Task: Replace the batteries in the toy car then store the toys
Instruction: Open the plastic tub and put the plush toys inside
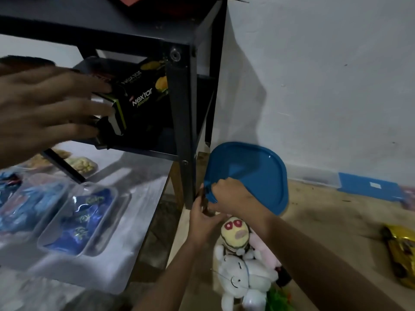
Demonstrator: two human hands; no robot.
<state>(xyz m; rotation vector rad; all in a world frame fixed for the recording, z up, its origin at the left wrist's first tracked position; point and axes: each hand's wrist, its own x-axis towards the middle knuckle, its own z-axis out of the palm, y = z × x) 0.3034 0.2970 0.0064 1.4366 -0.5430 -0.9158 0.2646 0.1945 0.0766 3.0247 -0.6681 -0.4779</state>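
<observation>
My right hand (229, 194) gripped the blue lid (253, 173) at its edge; my left hand (202, 218) pinched a small dark item (204, 206) beside it; plush toys (240, 265) lay heaped below both hands, near the shelf leg (186, 131).

The rounded blue plastic lid (258, 171) looks smooth and glossy; the white plush toy (235, 272) is soft cloth; the black metal rack (183, 104), matt.
</observation>
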